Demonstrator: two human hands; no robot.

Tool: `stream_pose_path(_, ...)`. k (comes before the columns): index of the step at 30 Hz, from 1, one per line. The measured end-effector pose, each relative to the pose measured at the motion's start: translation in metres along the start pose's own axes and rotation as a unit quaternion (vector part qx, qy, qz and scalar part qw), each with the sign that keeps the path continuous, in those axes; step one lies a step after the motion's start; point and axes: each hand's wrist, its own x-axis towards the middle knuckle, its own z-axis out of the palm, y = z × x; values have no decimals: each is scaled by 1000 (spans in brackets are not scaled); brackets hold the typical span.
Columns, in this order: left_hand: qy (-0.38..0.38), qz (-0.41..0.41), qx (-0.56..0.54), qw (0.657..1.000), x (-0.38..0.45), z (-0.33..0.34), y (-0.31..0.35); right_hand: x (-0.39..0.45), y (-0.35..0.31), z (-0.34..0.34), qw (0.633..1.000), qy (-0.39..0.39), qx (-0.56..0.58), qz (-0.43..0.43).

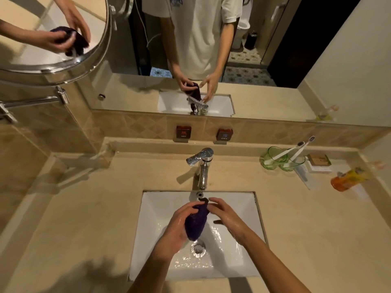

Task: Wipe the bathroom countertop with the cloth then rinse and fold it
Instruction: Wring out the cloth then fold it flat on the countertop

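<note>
A dark purple cloth [195,223] hangs bunched over the white sink [152,210], just above the drain [198,247]. My left hand [179,227] grips its upper part, fingers curled round it. My right hand [225,216] is beside the cloth on the right, wet, fingers relaxed and spread, fingertips near the cloth's top edge. The chrome faucet [202,163] stands behind the sink, and water glistens on the basin floor. The beige countertop [84,208] surrounds the sink.
Two green cups [281,159] with toothbrushes, a small box [318,160] and an orange packet [347,178] sit at the counter's back right. A round magnifying mirror [63,49] on an arm juts out at upper left. The wall mirror reflects the person.
</note>
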Motion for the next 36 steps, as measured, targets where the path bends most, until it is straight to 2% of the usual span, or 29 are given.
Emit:
stream_pose_path(2,8,12,26,1000,-7,5,7,-7,-2,-3,1000,-21,20,-10)
stream_pose_path(8,12,55,87,995,-33,24,23,-20,-11,-23,998,1,8,-56)
stream_pose_path(12,62,99,93,989,-50,36,25,-30,-14,-39,997,-17,-28,-74)
stream_pose_path(18,123,139,167,968,-71,51,21,-49,-34,-53,985,-37,-40,-161)
stream_pose_path(22,158,115,337,921,-71,61,24,-57,-48,-52,971,-93,-34,-215)
stream_pose_path(24,157,121,415,888,-72,69,32,-61,-52,-50,964,-125,-53,-229)
stream_pose_path(25,144,132,429,882,-71,72,37,-62,-54,-49,962,-136,-57,-231)
stream_pose_path(29,64,157,386,907,-79,87,49,-71,-60,-54,958,-133,-67,-245)
stream_pose_path(36,85,203,317,923,-80,98,49,-75,-69,-67,955,-95,-86,-269)
